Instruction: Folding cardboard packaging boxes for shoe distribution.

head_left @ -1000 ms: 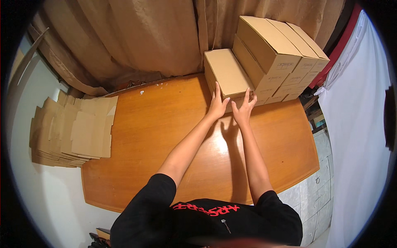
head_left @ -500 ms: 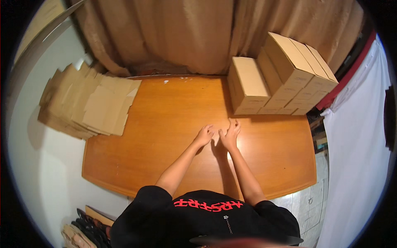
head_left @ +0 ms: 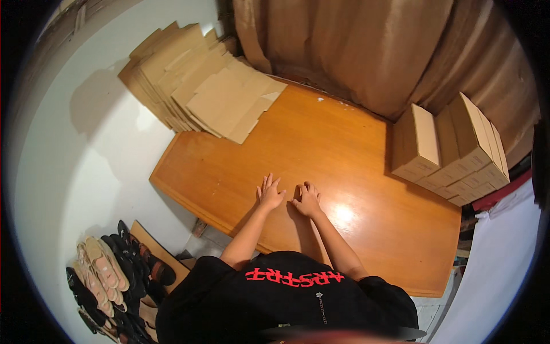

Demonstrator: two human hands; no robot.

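Observation:
My left hand (head_left: pixel 271 194) is over the wooden table (head_left: pixel 326 146) near its front edge, palm down with fingers spread and nothing in it. Just to its right, my right hand (head_left: pixel 307 200) hovers or rests over the tabletop, fingers apart and slightly bent, also holding nothing. Whether either hand touches the wood is hard to tell. Ahead and to the left lies a stack of flattened cardboard boxes (head_left: pixel 226 100), the nearest thing to my left hand. Folded-up cardboard boxes (head_left: pixel 415 143) stand in stacked rows at the table's far right.
A brown curtain (head_left: pixel 344 46) hangs behind the table, and a white wall (head_left: pixel 86 155) runs along the left. Several pairs of shoes (head_left: pixel 103 269) sit at lower left, beside a brown board (head_left: pixel 157 249). White cloth (head_left: pixel 492 241) hangs at the right.
The view has turned left, so the flattened cardboard and shoes show more. My hands have shifted left over the table, and my left fingers have spread wider. The boxes stay in place.

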